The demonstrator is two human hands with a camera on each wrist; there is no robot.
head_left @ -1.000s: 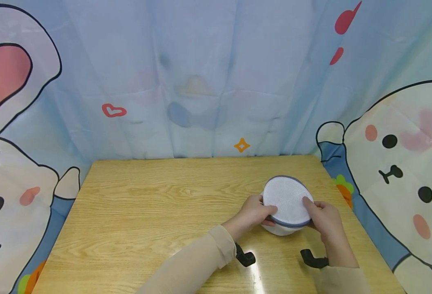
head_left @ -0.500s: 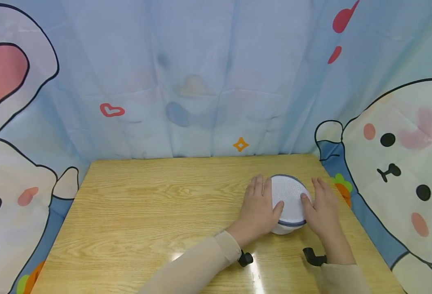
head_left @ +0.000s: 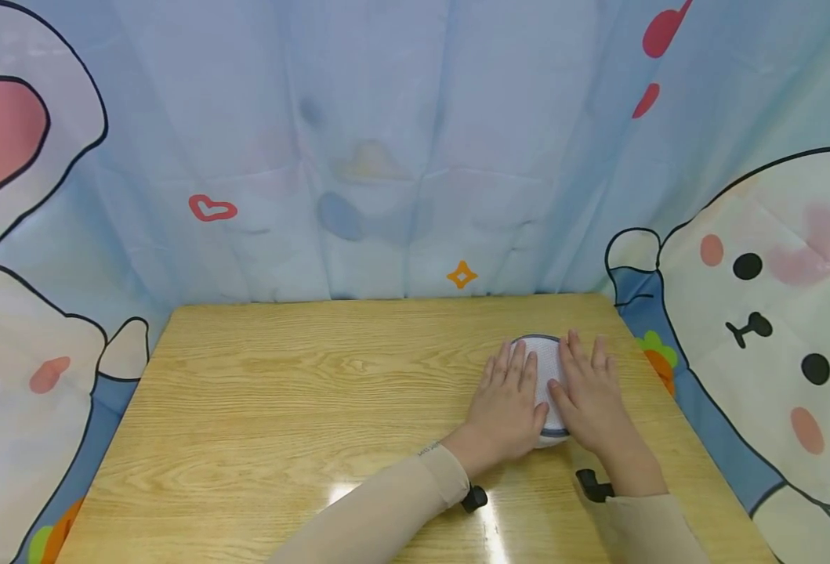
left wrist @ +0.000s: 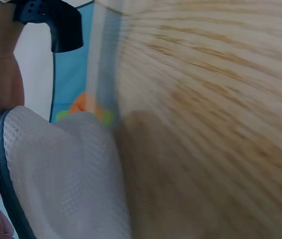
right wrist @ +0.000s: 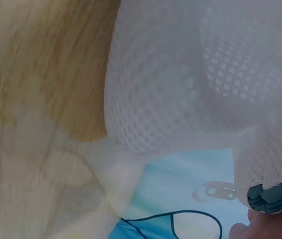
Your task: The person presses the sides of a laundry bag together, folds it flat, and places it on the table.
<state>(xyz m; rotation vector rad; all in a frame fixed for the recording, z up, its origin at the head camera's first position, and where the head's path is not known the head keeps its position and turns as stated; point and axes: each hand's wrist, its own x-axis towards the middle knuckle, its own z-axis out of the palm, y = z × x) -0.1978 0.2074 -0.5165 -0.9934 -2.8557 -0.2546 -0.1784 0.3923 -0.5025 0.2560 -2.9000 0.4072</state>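
Note:
A round white mesh laundry bag (head_left: 545, 362) with a dark blue-grey zipper edge sits on the right part of the table. My left hand (head_left: 505, 407) lies over the left part of its top, fingers straight and pointing away. On the right part of the top rests my right hand (head_left: 594, 403), its fingers extended too, leaving a strip of mesh visible between the hands. The left wrist view shows the bag's dented mesh side (left wrist: 76, 169) and the zipper (left wrist: 9, 184) under the hand. In the right wrist view a pale zipper pull (right wrist: 215, 191) hangs from the rim.
The wooden table (head_left: 280, 407) has its right edge a short way from the right hand. Behind it hangs a blue curtain (head_left: 386, 117) with cartoon animals. A black camera mount (head_left: 474, 498) sticks out at the left wrist, another (head_left: 593, 486) at the right.
Both hands have let go of the bag's sides, where they gripped it, and now lie flat on its top. The right hand has moved left, closer to the left hand.

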